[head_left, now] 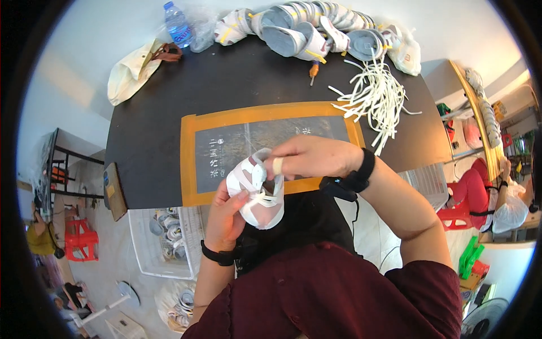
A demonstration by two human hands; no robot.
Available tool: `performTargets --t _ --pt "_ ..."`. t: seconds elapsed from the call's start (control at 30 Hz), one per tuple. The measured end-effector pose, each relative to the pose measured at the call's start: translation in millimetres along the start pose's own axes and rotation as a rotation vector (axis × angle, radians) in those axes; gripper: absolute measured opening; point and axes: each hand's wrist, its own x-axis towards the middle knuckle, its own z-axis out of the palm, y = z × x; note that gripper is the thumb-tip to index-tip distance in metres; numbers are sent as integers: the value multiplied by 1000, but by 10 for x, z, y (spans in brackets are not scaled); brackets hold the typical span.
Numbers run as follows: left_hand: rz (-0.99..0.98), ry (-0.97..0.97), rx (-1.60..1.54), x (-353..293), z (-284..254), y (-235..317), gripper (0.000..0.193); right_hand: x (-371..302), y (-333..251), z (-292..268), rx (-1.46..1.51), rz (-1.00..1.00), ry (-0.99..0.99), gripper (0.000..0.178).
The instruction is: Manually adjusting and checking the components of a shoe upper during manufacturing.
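A small white shoe upper (264, 217) with pale pink-grey panels is held just over the near edge of the table. My left hand (226, 217) is closed around its left side, the thumb lying on the outer face. White lace (263, 198) crosses the front of the upper. At the shoe's opening, the fingers of my right hand (316, 156) are pinched together against the upper's edge, and a pale band wraps one finger. What sits between those right fingertips is hidden.
An orange-taped panel (189, 164) lies on the dark table (147, 135). White laces (375, 90) heap at right, near an orange-handled tool (314, 70). Stacked shoe uppers (282, 40), a water bottle (178, 25) and a cream bag (132, 73) line the back. A white crate (138, 243) stands below left.
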Motion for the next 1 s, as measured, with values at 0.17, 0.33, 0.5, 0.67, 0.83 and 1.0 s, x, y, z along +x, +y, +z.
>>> performTargets --t 0.17,0.33,0.5,0.67,0.83,1.0 --pt "-49 -37 -8 27 81 289 45 -66 297 242 -193 -378 231 18" --pt "-97 -105 60 88 159 501 41 -103 419 507 -146 -411 158 20" --pt "347 239 252 70 147 351 35 -18 538 693 378 -216 449 15" --pt "172 194 168 -367 212 -24 17 69 526 847 491 -241 529 14" --pt "378 262 733 -451 146 -106 15 84 547 925 417 -181 495 10" --pt "225 246 447 -424 71 -103 18 107 523 868 539 -1 356 11"
